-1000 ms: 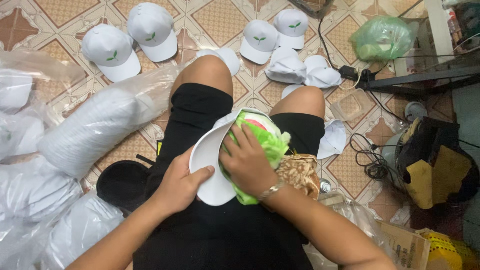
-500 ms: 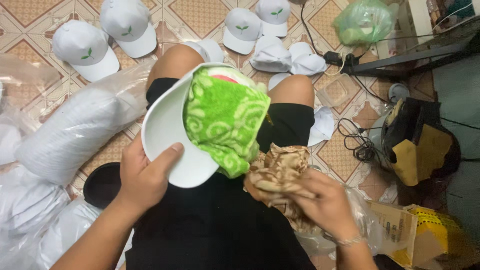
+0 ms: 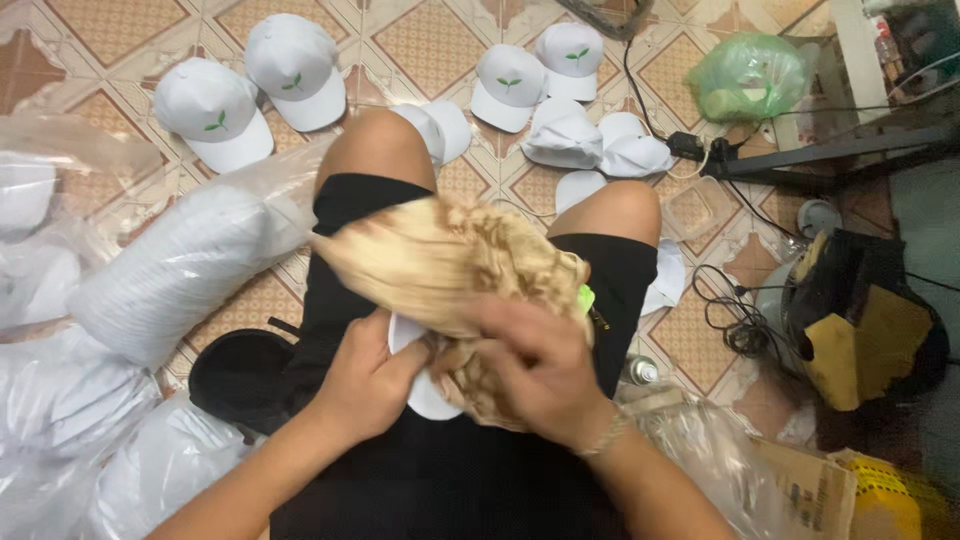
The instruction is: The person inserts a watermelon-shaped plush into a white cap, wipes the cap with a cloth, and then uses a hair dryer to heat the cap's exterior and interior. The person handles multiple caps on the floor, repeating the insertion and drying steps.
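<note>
2 hands meet over the lap of a person in black shorts, seated on a patterned tile floor (image 3: pixel 420 40), working a wad of crumpled tan paper (image 3: pixel 440 265) into a white cap (image 3: pixel 425 390), of which only a curved white edge shows under the paper.

To the far left lie clear plastic bags packed with white caps (image 3: pixel 170 270); behind them, 2 white caps with a green sprout emblem (image 3: pixel 250 90) sit on the floor.

Left hand (image 3: pixel 365 385): fingers curled shut on the white edge, thumb on top, pinching it against the lap; the forearm rises from the lower left. Judged from this, the stuffing goes best if that hand keeps the cap steady and its opening turned up.

Right hand (image 3: pixel 535 375): fingers bent and spread over the lower part of the paper, pressing it down, bracelet at the wrist; the forearm comes in from the lower right. Paper spread evenly, not balled at one spot, should fill the crown smoothly.

Farther right, more white caps (image 3: pixel 590 140) lie beyond the knees, then a green plastic bag (image 3: pixel 750 75) and black cables (image 3: pixel 735 320).
</note>
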